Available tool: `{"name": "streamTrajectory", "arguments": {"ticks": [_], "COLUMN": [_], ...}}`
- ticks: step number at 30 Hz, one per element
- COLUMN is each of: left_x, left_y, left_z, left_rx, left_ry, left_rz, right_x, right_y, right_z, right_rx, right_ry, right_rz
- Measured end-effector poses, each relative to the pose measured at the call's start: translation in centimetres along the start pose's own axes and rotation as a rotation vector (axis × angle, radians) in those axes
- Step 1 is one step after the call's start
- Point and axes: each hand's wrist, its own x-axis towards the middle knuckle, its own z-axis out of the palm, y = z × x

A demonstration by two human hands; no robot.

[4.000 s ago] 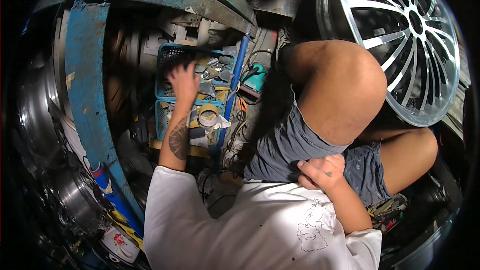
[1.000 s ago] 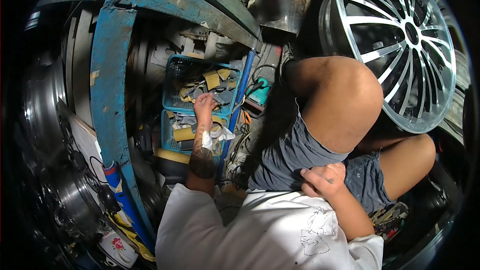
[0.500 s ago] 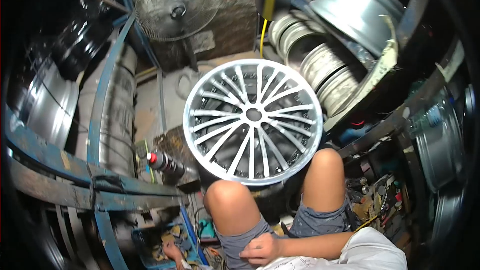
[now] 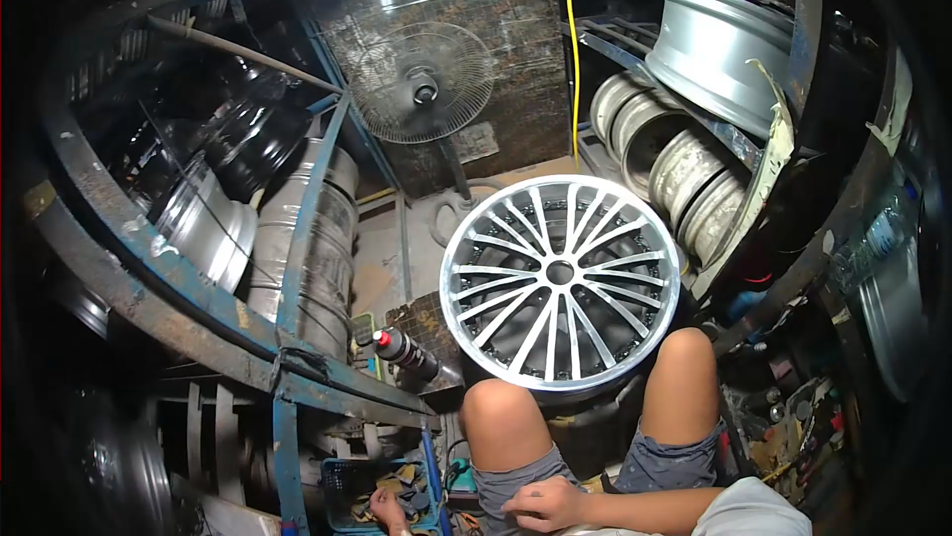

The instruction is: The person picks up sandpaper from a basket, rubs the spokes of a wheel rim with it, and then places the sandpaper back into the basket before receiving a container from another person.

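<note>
A multi-spoke wheel rim (image 4: 562, 338) lies face up in front of my knees. My right hand (image 4: 543, 504) rests on my thigh with its fingers curled; whatever it might hold is hidden. At the lower left, my left hand (image 4: 388, 509) reaches into a blue basket (image 4: 337, 481) of small brownish pieces. Its fingers are among the pieces, too small to make out. A dark bottle with a red cap (image 4: 405, 353) stands left of the rim.
A fan (image 4: 423, 90) stands by the back wall. Blue metal frames (image 4: 208, 293) run along the left. More wheels (image 4: 719, 50) sit on a rack at the upper right, and tools and scraps (image 4: 793, 427) crowd the lower right.
The view has swung up and left, so the scene sits lower and further right. My left hand stays at the basket and my right hand stays on my thigh.
</note>
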Motion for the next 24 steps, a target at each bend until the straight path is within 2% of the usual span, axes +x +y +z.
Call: {"name": "streamTrajectory", "arguments": {"ticks": [2, 5, 9, 13, 14, 17, 18, 21, 23, 24], "left_x": [-0.6, 0.6, -2.3, -4.5, -4.7, -10.3, -11.4, -11.6, -12.7, -12.1], "left_y": [1.0, 1.0, 4.2, 8.6, 9.1, 16.6, 18.0, 18.8, 22.9, 23.5], "left_z": [-0.6, -1.9, -2.6, -1.4, -1.0, 1.3, 2.0, 4.4, 5.0, 5.5], "left_rx": [0.024, 0.059, 0.785, 0.602, 0.469, 0.396, 0.367, 0.256, 0.397, 0.366], "left_ry": [-0.011, -0.022, 0.214, 0.046, -0.037, -0.181, -0.195, -0.155, -0.189, -0.200], "left_rz": [0.040, -0.003, 0.426, 0.400, 0.292, 0.247, 0.264, 0.500, 0.436, 0.491], "right_x": [-0.1, -0.1, 0.0, -0.1, 0.0, -0.1, -0.1, 0.3, 0.5, 0.8], "right_y": [-0.1, -0.1, -0.4, -0.5, -0.4, -0.3, -0.3, -0.5, -0.7, -0.7], "right_z": [0.1, 0.0, 0.0, -0.3, -0.5, -0.7, -0.8, -2.4, -3.6, -4.3], "right_rx": [0.015, 0.046, 0.101, 0.163, 0.181, 0.248, 0.272, 0.315, 0.306, 0.301], "right_ry": [-0.014, -0.059, -0.072, -0.140, -0.157, -0.171, -0.166, -0.233, -0.287, -0.318], "right_rz": [-0.002, 0.006, 0.012, 0.069, 0.084, 0.109, 0.115, 0.152, 0.179, 0.189]}}
